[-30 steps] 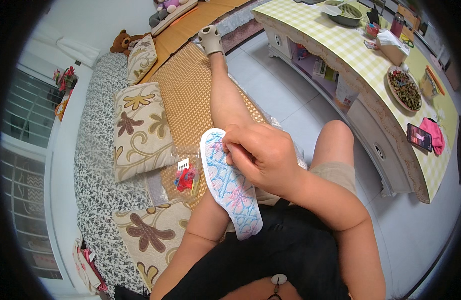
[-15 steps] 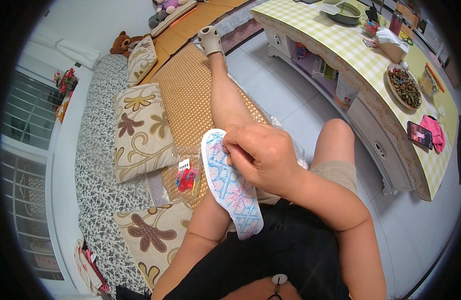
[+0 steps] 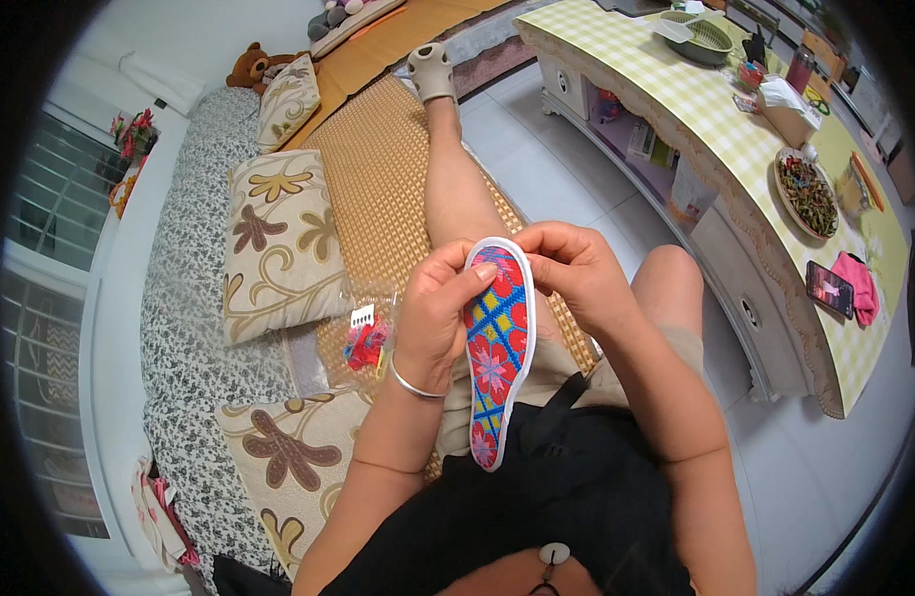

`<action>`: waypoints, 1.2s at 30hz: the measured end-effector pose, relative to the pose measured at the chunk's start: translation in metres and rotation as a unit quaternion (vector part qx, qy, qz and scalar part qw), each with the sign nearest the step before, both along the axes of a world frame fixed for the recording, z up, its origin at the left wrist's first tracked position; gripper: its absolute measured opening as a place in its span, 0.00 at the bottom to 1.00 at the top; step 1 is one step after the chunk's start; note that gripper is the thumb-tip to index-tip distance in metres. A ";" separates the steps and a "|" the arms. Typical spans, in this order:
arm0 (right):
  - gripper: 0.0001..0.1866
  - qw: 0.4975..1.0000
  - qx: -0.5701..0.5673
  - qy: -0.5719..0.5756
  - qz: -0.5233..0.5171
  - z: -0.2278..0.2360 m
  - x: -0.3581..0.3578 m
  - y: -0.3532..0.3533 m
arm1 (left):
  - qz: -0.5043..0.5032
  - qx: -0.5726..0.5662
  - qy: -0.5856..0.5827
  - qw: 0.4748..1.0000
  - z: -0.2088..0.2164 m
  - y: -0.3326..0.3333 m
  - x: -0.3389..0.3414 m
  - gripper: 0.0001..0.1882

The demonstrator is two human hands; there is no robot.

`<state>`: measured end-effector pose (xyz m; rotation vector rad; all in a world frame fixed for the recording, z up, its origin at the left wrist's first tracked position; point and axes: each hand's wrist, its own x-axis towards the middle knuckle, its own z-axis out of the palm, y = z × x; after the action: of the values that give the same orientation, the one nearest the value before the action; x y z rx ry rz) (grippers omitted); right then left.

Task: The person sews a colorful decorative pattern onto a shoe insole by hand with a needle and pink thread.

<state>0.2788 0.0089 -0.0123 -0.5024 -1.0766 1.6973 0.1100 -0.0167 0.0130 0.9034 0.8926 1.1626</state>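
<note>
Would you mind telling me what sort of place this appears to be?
Probably a living room in someone's home: beige fabric cushions with flower patterns and a brown plush teddy bear sit on the left, and a grey-white cabinet table with a yellow-green checked cloth stands on the right.

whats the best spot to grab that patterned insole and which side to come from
Probably the narrow lower end of the insole, from the person's right, thumb on the patterned face and fingers behind. It is long, thin and flat; that end is free of fingers, while the left hand and right hand crowd the wide upper end. There looks to be more room on its right.
</note>
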 end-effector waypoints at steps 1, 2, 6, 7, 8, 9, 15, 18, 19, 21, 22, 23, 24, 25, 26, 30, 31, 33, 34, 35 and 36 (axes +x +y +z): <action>0.05 1.000 -0.004 0.000 0.006 -0.004 0.000 0.001 | 0.001 0.004 0.018 1.000 0.003 -0.003 0.001 0.07; 0.05 1.000 -0.009 0.000 0.012 -0.011 -0.001 0.002 | 0.001 0.009 0.036 0.999 0.007 -0.005 0.002 0.07; 0.05 0.999 -0.043 -0.012 0.022 -0.022 -0.001 0.005 | 0.002 0.028 0.102 0.994 0.008 -0.010 -0.002 0.07; 0.05 0.999 -0.040 -0.013 0.019 -0.027 -0.001 0.005 | 0.008 0.027 0.098 0.995 0.008 -0.011 -0.002 0.07; 0.05 0.999 -0.036 -0.010 0.020 -0.030 -0.002 0.006 | 0.013 0.025 0.093 0.995 0.009 -0.012 -0.001 0.07; 0.05 0.999 -0.032 -0.007 0.020 -0.033 -0.003 0.007 | 0.019 0.024 0.089 0.996 0.009 -0.012 0.000 0.08; 0.06 0.999 -0.027 0.022 0.018 -0.024 -0.009 0.001 | 0.013 0.018 0.108 0.994 0.007 -0.012 0.000 0.08; 0.08 0.978 0.104 -0.080 -0.160 -0.019 -0.007 -0.001 | 0.026 0.020 0.102 0.994 0.006 -0.012 -0.002 0.08; 0.09 0.947 0.167 -0.130 -0.244 -0.016 -0.007 -0.001 | 0.033 0.040 0.129 0.990 0.004 -0.011 -0.004 0.07; 0.10 0.852 0.340 -0.251 -0.310 0.000 -0.004 -0.004 | 0.045 0.080 0.183 0.979 -0.001 -0.010 -0.010 0.07; 0.11 0.784 0.419 -0.308 -0.339 0.006 -0.003 -0.006 | 0.051 0.092 0.186 0.977 0.001 -0.010 -0.007 0.07; 0.12 0.770 0.438 -0.312 -0.342 0.005 -0.007 -0.006 | 0.057 0.104 0.189 0.975 0.003 -0.012 -0.002 0.06; 0.11 0.766 0.447 -0.304 -0.348 0.005 -0.009 -0.007 | 0.063 0.115 0.192 0.973 0.005 -0.012 0.000 0.06; 0.10 0.786 0.431 -0.281 -0.342 0.008 -0.008 -0.010 | 0.082 0.151 0.263 0.949 0.006 -0.012 -0.002 0.06; 0.09 0.806 0.414 -0.258 -0.335 0.013 -0.005 -0.015 | 0.101 0.185 0.332 0.920 0.008 -0.011 -0.008 0.06; 0.07 0.962 0.075 0.211 -0.159 0.036 0.059 -0.025 | 0.203 0.292 0.536 0.765 0.010 0.015 -0.049 0.07; 0.10 0.949 0.054 0.246 -0.190 0.038 0.088 -0.027 | 0.226 0.299 0.586 0.718 0.008 0.023 -0.069 0.07; 0.17 0.915 0.094 0.225 -0.321 0.007 0.179 -0.021 | 0.287 0.297 0.677 0.609 0.004 0.033 -0.119 0.07; 0.14 0.899 0.081 0.223 -0.367 -0.015 0.237 -0.023 | 0.319 0.289 0.715 0.550 0.001 0.036 -0.145 0.08; 0.10 0.875 0.062 0.246 -0.412 -0.035 0.315 -0.030 | 0.349 0.264 0.734 0.519 -0.001 0.038 -0.167 0.09; 0.07 0.847 0.037 0.270 -0.456 -0.060 0.401 -0.042 | 0.376 0.239 0.753 0.484 -0.002 0.037 -0.184 0.10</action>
<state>0.6795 -0.0335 -0.0726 -0.3575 -0.3589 0.8433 -0.0740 0.0202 0.0109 2.2427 2.7101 1.0974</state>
